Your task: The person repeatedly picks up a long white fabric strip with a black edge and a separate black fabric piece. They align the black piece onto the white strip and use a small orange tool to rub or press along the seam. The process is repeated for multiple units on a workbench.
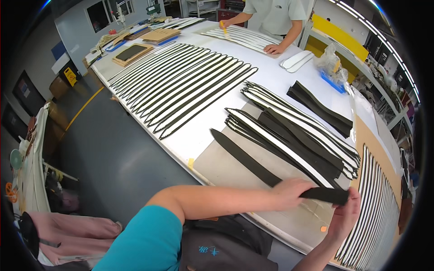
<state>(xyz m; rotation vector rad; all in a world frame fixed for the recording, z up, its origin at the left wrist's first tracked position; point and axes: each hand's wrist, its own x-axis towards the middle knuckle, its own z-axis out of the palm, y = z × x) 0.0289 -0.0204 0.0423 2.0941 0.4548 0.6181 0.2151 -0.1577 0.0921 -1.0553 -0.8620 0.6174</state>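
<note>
A long black strip [246,158] with a pointed far end lies slantwise on the grey mat at the table's near edge. My left hand [291,193] is closed over the strip partway along, its fingers partly hidden. My right hand [347,212] pinches the strip's near right end, which is raised a little off the mat. Just beyond my hands lies a pile of black-and-white strips [275,140] with toothed edges. On top of it rests a stack of plain black strips [303,142].
Rows of black-edged white strips [190,81] cover the table's left part; more strips [370,212] lie at the right. Another black stack [321,108] sits farther back. Across the table, a co-worker's hand [274,48] rests by white strips. A blue tray [332,81] stands at the far right.
</note>
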